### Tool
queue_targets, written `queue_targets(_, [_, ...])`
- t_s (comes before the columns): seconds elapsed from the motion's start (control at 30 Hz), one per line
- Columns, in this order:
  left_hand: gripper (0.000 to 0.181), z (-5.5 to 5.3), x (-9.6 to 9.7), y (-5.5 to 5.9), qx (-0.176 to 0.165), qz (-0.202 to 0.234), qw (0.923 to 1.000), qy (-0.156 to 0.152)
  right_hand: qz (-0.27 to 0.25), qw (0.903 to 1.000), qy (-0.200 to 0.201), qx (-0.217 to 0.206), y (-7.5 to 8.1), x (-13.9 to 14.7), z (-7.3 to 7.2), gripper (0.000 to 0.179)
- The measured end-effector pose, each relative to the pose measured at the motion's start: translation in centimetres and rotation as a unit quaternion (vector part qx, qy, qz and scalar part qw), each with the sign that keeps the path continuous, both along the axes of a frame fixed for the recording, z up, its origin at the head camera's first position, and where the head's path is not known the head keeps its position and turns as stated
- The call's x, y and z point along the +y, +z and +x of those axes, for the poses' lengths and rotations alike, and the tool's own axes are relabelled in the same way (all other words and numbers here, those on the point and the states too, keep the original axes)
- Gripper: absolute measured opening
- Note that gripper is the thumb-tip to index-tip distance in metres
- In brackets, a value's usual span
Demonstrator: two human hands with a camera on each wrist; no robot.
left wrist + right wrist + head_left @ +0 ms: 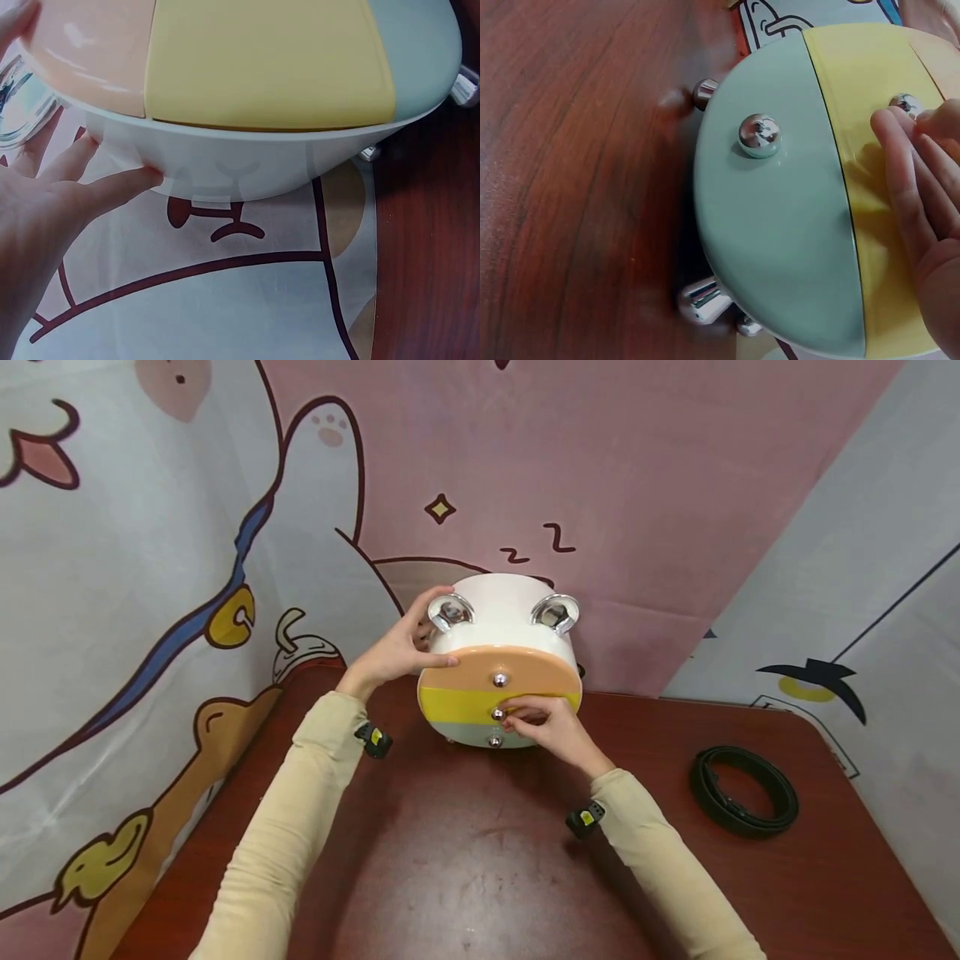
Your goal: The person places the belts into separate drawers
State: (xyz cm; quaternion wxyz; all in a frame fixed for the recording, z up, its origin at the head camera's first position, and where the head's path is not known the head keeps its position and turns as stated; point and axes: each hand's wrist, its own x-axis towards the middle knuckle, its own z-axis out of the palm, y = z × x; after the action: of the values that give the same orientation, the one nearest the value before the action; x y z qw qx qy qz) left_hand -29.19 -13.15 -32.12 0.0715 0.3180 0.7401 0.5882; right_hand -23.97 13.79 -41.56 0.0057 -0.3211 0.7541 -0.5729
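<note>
A white rounded drawer box stands on the table, with silver ear-shaped pieces on top and three coloured drawer fronts. The orange drawer is uppermost, the yellow drawer is in the middle, and the green drawer is lowest. Each has a round silver knob. My left hand holds the box at its upper left, thumb on the orange front and fingers along the white side. With thumb and fingertips, my right hand pinches the yellow drawer's knob. A thin dark gap shows along the yellow front's edge in the left wrist view.
A coiled black belt lies at the right of the dark red table. Behind the box hangs a cartoon-printed cloth. Short silver feet support the box.
</note>
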Motion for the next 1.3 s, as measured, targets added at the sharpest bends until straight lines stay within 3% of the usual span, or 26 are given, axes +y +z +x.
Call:
queue_targets(0.2, [0.096, -0.8, -0.2, -1.0, -0.008, 0.008, 0.9999, -0.005, -0.006, 0.9996, -0.006, -0.026, -0.2, -0.1, 0.6, 0.027])
queue_targets(0.4, [0.098, -1.8, -0.3, -2.0, -0.006, 0.03, 0.9995, -0.007, 0.001, 0.9998, -0.016, 0.013, -0.4, -0.2, 1.3, 0.034])
queue_targets(0.73, [0.097, -1.7, -0.2, -2.1, -0.002, 0.034, 0.9993, -0.012, -0.034, 0.9978, -0.02, 0.054, -2.0, -0.1, 2.4, 0.038])
queue_targets(0.97, [0.097, -1.6, -0.1, -2.0, -0.014, 0.043, 0.9989, -0.014, -0.022, 0.9992, -0.029, 0.018, -3.1, -0.3, 2.7, 0.027])
queue_targets(1.3, [0.097, -1.9, -0.4, -2.6, 0.0, 0.038, 0.9992, -0.014, -0.006, 0.9989, -0.037, -0.027, -4.3, -0.7, 2.5, 0.029])
